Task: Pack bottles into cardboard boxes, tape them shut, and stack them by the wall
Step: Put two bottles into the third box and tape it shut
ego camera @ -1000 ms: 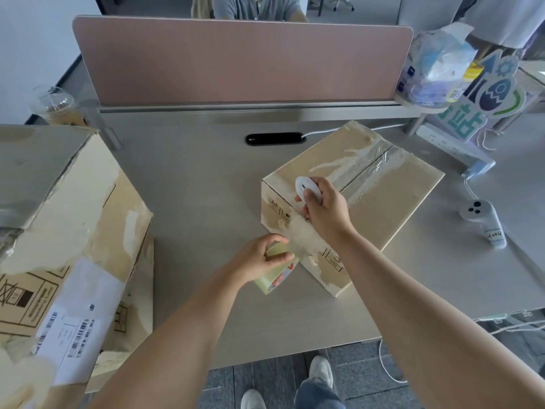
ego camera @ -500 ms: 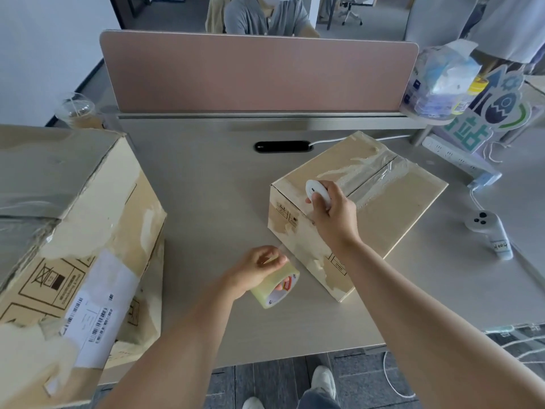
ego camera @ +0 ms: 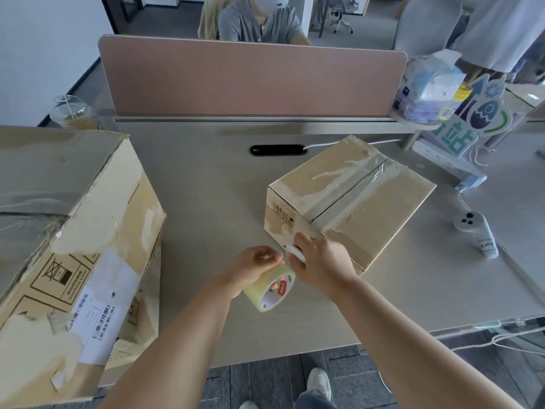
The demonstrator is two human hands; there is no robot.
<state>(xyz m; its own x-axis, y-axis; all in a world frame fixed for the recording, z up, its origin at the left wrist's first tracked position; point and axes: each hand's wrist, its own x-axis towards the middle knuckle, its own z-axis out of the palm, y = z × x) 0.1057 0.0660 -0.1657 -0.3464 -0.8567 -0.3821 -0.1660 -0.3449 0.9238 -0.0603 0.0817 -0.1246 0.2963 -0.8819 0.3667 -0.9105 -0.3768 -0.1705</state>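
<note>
A small closed cardboard box point(ego camera: 368, 202) sits on the desk right of centre, with clear tape along its top seam and down its near end. My left hand point(ego camera: 253, 270) grips a roll of clear packing tape point(ego camera: 272, 289) just in front of the box's near corner. My right hand point(ego camera: 321, 262) holds a small white object point(ego camera: 296, 252), perhaps a cutter, beside the roll at the box's lower near edge. No bottles show.
A large worn cardboard box point(ego camera: 73, 231) with a shipping label fills the left of the desk point(ego camera: 212, 202). A pink divider point(ego camera: 250, 78) stands behind. A white controller point(ego camera: 477, 231), power strip point(ego camera: 448, 163), tissue pack point(ego camera: 427, 87) and plastic cup point(ego camera: 70, 112) lie around the edges. A person sits beyond the divider.
My right hand came down from the box top to the near lower edge, next to the tape roll. My left hand pulled the roll slightly away from the box.
</note>
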